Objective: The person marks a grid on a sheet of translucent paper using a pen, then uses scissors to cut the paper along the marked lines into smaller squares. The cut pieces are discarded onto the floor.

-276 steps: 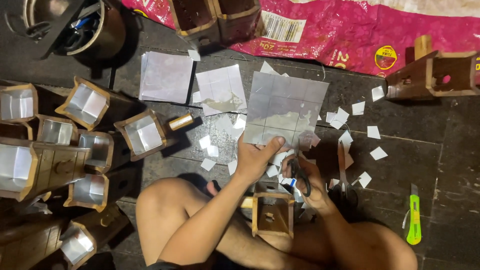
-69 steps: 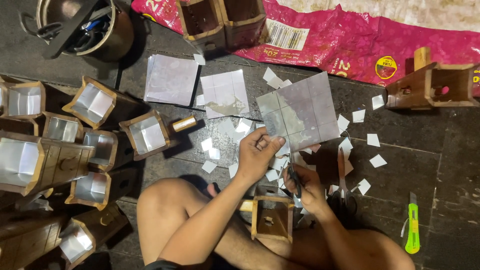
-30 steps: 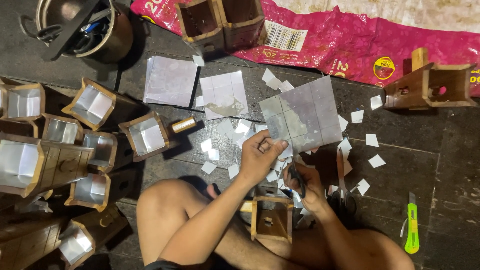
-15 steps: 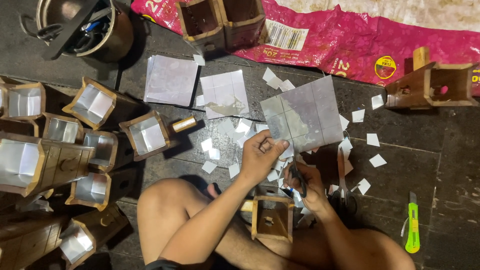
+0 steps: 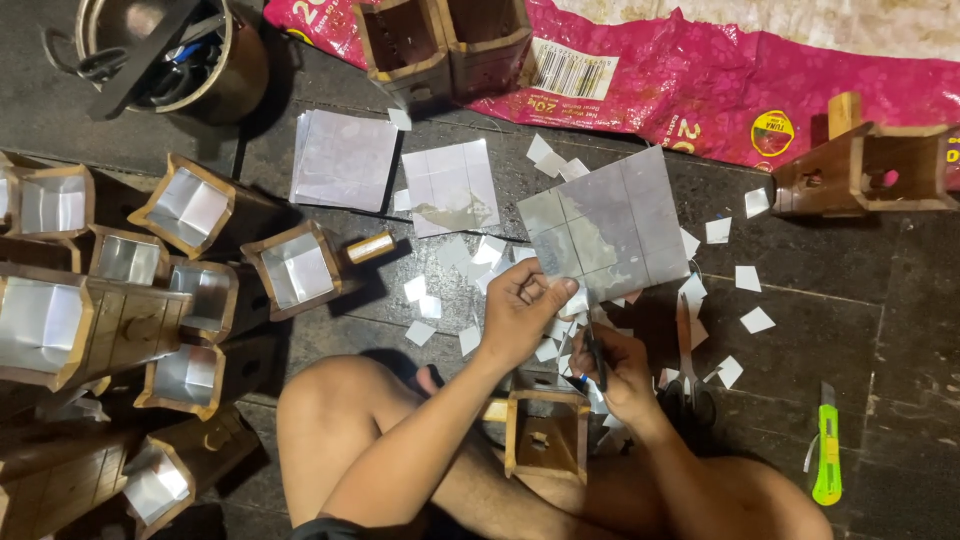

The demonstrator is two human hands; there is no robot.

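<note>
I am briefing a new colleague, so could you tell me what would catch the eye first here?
At the centre, the left hand holds up a grey scored sheet, the right hand beside it with a thin dark tool. Foil-lined wooden boxes crowd the left; a bright pink sack lies along the top.

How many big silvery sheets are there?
3: two lie flat on the floor, sheet and sheet; the left hand holds up a third sheet.

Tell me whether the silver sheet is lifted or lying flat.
Lifted: the left hand pinches the silver sheet at its lower edge, holding it tilted above the floor.
</note>
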